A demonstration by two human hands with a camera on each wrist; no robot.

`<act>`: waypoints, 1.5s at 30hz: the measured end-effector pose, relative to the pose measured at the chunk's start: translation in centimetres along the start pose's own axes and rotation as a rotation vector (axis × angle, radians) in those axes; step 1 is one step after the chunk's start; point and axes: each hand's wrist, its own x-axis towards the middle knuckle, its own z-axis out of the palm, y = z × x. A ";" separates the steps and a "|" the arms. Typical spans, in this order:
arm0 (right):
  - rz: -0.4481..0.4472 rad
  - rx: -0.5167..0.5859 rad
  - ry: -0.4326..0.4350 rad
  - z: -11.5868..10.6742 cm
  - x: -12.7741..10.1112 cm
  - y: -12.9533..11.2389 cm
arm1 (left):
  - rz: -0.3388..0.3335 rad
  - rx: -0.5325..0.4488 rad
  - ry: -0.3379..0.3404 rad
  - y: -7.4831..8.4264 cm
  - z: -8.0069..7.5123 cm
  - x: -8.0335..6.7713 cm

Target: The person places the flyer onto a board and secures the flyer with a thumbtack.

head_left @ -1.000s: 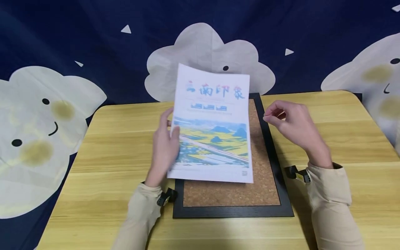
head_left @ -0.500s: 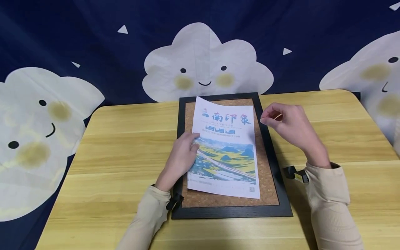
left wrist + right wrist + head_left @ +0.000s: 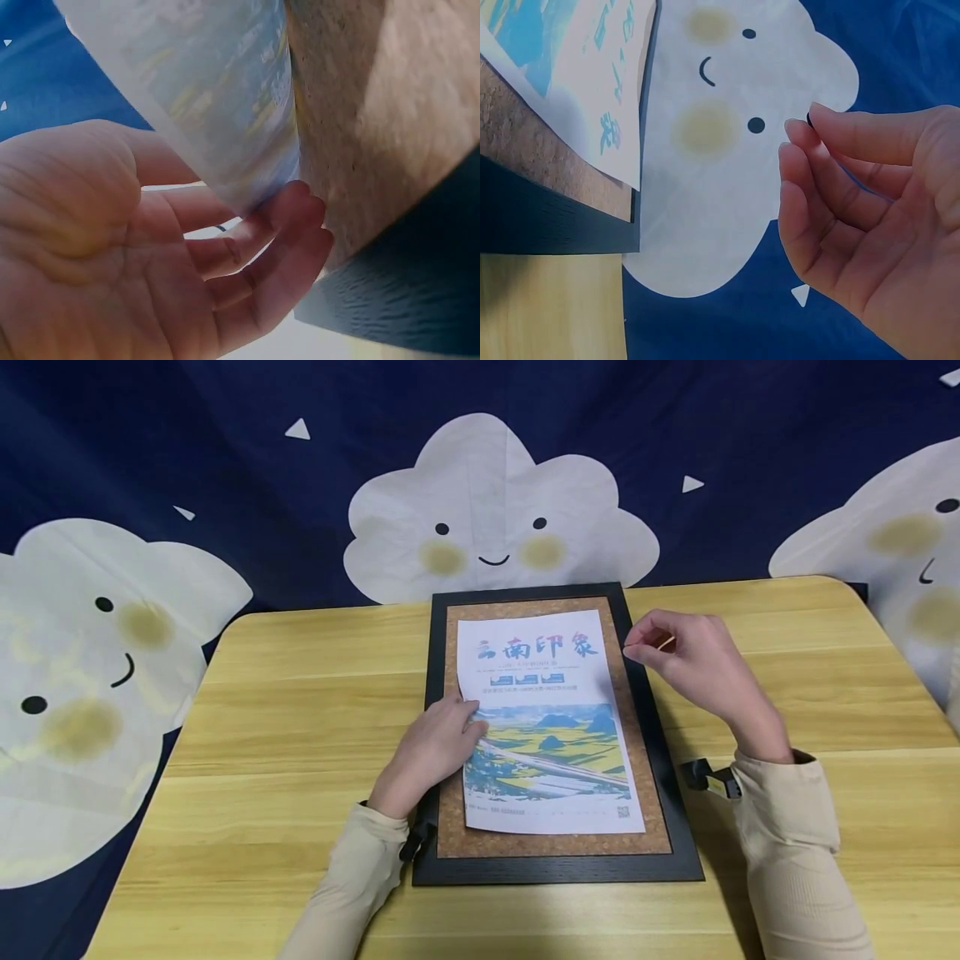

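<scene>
A printed paper sheet [image 3: 551, 739] with a landscape picture lies over a cork board [image 3: 547, 845] in a black frame. Its left edge bows up slightly where my left hand [image 3: 435, 743] pinches it between thumb and fingers. The left wrist view shows the curved sheet [image 3: 202, 82] running into that hand's fingers. My right hand [image 3: 697, 664] hovers by the board's right side, apart from the paper. In the right wrist view, its thumb and forefinger pinch a small black thing [image 3: 810, 119], mostly hidden and too small to name.
The black frame [image 3: 558, 869] lies on a light wooden table [image 3: 300, 718], close to its back edge. Behind the table hangs a dark blue cloth [image 3: 225, 427] with smiling white clouds. A small wrist camera [image 3: 711, 777] sits at the right cuff.
My left hand has brought the sheet down and to the right, from held up above the board to lying over the cork. My right hand has barely moved.
</scene>
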 end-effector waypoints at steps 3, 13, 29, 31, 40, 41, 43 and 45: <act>-0.003 0.002 -0.013 0.0 0.0 0.0 | 0.002 0.015 -0.014 -0.1 -0.1 0.1; -0.013 -0.019 -0.025 0.2 0.2 0.1 | -0.006 0.065 -0.044 -0.2 -0.1 0.2; -0.018 -0.021 -0.033 0.4 0.4 0.0 | 0.088 0.209 -0.250 0.6 0.1 -0.6; -0.018 -0.015 -0.035 0.5 0.4 0.0 | 0.085 0.208 -0.275 0.6 0.2 -0.6; -0.016 -0.016 -0.049 0.6 0.4 0.1 | 0.070 0.154 -0.327 0.9 0.5 -0.6; -0.017 -0.017 -0.048 0.6 0.4 0.1 | 0.070 0.149 -0.338 1.0 0.6 -0.6; -0.017 -0.017 -0.048 0.6 0.4 0.1 | 0.070 0.144 -0.351 1.2 0.7 -0.6; -0.018 -0.015 -0.046 0.6 0.3 0.1 | 0.073 0.140 -0.346 1.4 0.8 -0.7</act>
